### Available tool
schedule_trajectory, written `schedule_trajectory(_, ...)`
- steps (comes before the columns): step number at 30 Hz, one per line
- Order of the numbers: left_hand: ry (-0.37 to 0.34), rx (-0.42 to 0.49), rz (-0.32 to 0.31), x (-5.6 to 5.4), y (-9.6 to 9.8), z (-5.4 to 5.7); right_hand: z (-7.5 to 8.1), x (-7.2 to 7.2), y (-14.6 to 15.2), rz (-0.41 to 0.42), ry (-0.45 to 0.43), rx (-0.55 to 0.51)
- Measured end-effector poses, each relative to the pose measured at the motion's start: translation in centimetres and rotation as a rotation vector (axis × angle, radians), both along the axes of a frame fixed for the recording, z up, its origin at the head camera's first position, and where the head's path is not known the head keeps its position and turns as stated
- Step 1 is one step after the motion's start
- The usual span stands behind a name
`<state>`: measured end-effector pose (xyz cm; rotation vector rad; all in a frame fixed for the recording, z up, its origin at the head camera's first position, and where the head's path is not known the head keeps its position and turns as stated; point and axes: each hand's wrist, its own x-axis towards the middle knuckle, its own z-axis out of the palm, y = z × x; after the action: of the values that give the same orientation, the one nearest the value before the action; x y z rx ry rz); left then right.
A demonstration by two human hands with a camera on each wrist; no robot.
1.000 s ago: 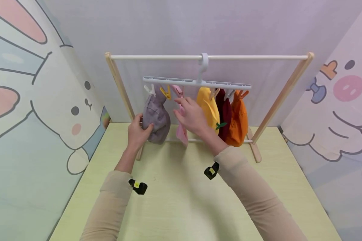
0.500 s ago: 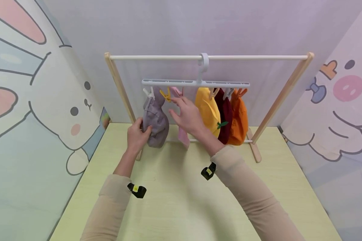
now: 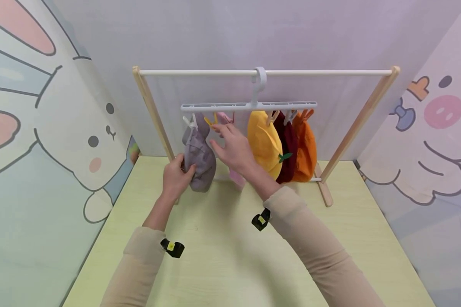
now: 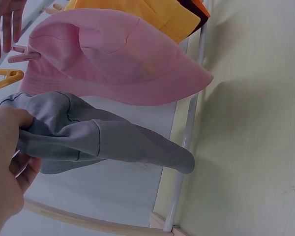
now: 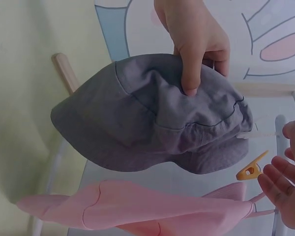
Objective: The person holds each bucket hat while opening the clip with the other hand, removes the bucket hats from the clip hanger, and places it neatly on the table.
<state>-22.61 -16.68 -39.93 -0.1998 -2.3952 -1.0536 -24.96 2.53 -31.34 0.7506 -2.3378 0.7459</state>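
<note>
My left hand [image 3: 175, 177] pinches the crown of a grey bucket hat [image 5: 152, 118], thumb on the near side and fingers behind. The hat hangs at the left end of a white hanger [image 3: 215, 107], by a white clothespin [image 3: 191, 122]. My right hand [image 3: 233, 147] is raised beside it, fingers apart and holding nothing. Its fingertips are close to a yellow clothespin [image 5: 250, 169]; whether they touch cannot be told. Behind that hand a pink bucket hat [image 4: 113, 59] hangs from a pink clothespin [image 4: 24, 56].
Right along the hanger hang a yellow hat [image 3: 262, 140] with a green leaf, a dark red hat [image 3: 289, 145] and an orange hat [image 3: 305, 149], each clipped. The hanger hooks over the white rod of a wooden rack [image 3: 361, 121] on a pale table [image 3: 215, 256].
My right hand has shifted left, from before the pink hat towards the yellow clothespin. The grey hat has come slightly down and nearer in my left hand. The hanger has turned a little.
</note>
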Motion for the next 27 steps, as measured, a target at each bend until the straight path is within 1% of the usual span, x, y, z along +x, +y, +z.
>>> schedule_trajectory(5, 0.028, -0.014, -0.025, 0.2, 0.1, -0.1, 0.0, 0.1, -0.4, -0.016, -0.007, -0.017)
schedule_trajectory(8, 0.039, -0.024, -0.045, 0.4, 0.1, -0.1, 0.0, 0.1, -0.6, -0.024, -0.032, -0.016)
schedule_trajectory(12, 0.034, -0.026, -0.066, 0.8, 0.0, -0.1, 0.0, 0.1, -1.0, -0.030, -0.070, -0.013)
schedule_trajectory(16, 0.031, -0.010, -0.085, 1.3, 0.1, 0.0, -0.1, 0.1, -1.6, -0.025, -0.056, -0.017)
schedule_trajectory(20, 0.046, -0.011, -0.105, 1.8, 0.3, 0.0, -0.2, 0.2, -2.2, -0.022, -0.031, -0.035)
schedule_trajectory(27, 0.090, -0.019, -0.140, 2.4, 1.0, 0.2, 0.0, 0.9, -3.0, -0.055, -0.051, -0.051)
